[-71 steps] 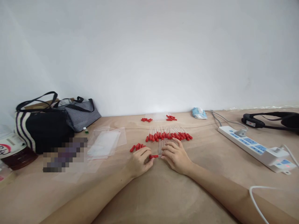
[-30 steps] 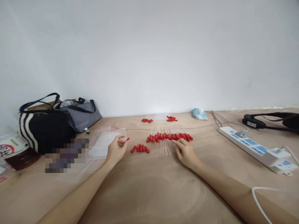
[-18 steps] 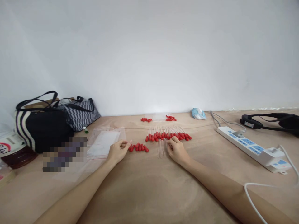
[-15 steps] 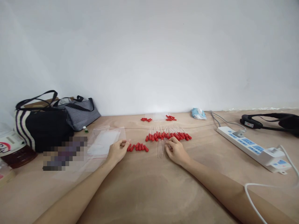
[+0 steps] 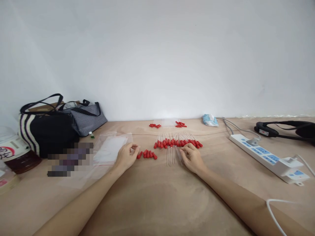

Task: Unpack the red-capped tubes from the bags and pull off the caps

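Observation:
My left hand (image 5: pixel 127 157) rests on the table with its fingers curled, nothing visible in them, just left of a short row of loose red rubber bulbs (image 5: pixel 147 154). My right hand (image 5: pixel 192 158) pinches the end of a clear glass tube (image 5: pixel 179 154) at the right edge of a small group of bare tubes (image 5: pixel 170 156). Just beyond both hands lies a row of tubes fitted with red bulbs (image 5: pixel 177 143). Further back there are more tubes and bulbs (image 5: pixel 167 124) near the wall.
Clear zip bags (image 5: pixel 110 148) lie left of my left hand. A black striped bag (image 5: pixel 48 132) and a grey striped bag (image 5: pixel 86 118) stand at far left beside a bottle (image 5: pixel 15 158). A white power strip (image 5: pixel 268 157), black headset (image 5: pixel 285 127), tissue pack (image 5: pixel 210 120) and white cable (image 5: pixel 274 213) are on the right.
My left hand carried a red bulb away from the tubes, set it at the left end of the loose bulbs and drew back slightly. My right hand shifted right along the bare tubes.

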Action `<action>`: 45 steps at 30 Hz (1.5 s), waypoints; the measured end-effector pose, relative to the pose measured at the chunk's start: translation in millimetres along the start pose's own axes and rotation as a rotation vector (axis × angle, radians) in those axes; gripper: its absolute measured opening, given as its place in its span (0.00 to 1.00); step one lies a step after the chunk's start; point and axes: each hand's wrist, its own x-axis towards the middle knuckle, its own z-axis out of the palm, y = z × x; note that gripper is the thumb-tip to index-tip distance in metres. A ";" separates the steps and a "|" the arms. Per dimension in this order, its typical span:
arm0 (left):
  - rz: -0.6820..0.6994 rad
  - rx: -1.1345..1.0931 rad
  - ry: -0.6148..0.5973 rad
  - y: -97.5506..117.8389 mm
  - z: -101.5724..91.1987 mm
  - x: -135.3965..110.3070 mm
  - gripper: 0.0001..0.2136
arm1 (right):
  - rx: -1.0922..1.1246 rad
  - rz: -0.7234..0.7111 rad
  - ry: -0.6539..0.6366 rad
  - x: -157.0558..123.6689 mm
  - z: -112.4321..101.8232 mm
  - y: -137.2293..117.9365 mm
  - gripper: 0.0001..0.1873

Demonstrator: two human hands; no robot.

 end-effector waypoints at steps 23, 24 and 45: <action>0.002 -0.582 0.078 48.3 35.3 16.5 0.10 | -0.030 -0.110 -0.071 -2.2 -2.3 1.6 0.07; -0.053 -0.645 0.060 45.5 32.1 11.3 0.10 | -0.028 -0.127 -0.078 -2.4 -2.5 0.1 0.08; 0.650 -0.425 -0.179 41.1 24.2 -35.7 0.08 | -0.167 -0.441 -0.242 -6.7 -4.5 -37.7 0.05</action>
